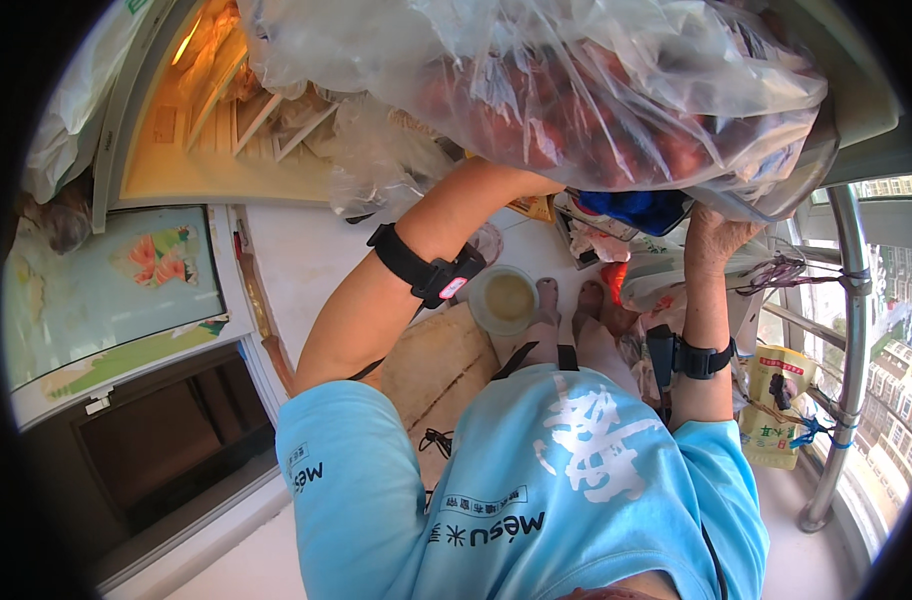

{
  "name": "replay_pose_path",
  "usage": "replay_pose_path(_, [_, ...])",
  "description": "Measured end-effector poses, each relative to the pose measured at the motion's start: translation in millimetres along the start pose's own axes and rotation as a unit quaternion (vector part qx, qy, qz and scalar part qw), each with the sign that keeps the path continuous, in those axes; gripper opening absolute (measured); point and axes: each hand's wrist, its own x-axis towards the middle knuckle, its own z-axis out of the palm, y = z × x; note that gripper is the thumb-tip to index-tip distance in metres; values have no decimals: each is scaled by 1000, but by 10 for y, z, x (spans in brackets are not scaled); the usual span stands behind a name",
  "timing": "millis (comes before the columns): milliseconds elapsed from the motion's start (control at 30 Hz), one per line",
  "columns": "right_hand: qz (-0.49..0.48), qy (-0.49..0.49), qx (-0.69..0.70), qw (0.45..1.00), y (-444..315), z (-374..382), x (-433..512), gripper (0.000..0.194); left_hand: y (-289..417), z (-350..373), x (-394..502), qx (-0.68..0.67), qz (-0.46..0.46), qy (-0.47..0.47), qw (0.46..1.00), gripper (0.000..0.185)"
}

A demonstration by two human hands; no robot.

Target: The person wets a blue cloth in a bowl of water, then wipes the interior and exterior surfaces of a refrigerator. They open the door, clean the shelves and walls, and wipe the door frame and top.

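Note:
A large clear plastic bag of round red fruit (553, 112) fills the top of the view, apparently in a clear plastic drawer (793, 202) whose curved edge shows at its right. My right hand (722, 231) grips the lower right edge of this drawer, its fingertips partly hidden. My left forearm reaches up under the bag, and the left hand itself is hidden behind it. Between the arms, below the bag, lies a dark blue item (640, 210). At the upper left stands an open refrigerator with a lit interior (223, 165) and bagged food on its shelves.
A bowl of cloudy liquid (504, 300) stands on the floor beside my feet. To the right are a metal railing (850, 322), a yellow food pouch (775, 405) and plastic bags. A wooden-handled tool (276, 364) leans by the window frame at left. A black cable (437, 442) lies below.

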Motion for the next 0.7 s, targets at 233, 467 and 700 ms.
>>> replay_pose_path(233, [5, 8, 23, 1000, 37, 29, -22, 103, 124, 107, -65, 38, -17, 4, 999, 27])
replay_pose_path(467, [-73, 16, -14, 997, -59, 45, 44, 107, 180, 86, -173, 49, -45, 24, 997, 26])
replay_pose_path(700, [-40, 20, 29, 999, -88, 74, 94, 104, 64, 37, -696, -210, -211, 113, 948, 25])
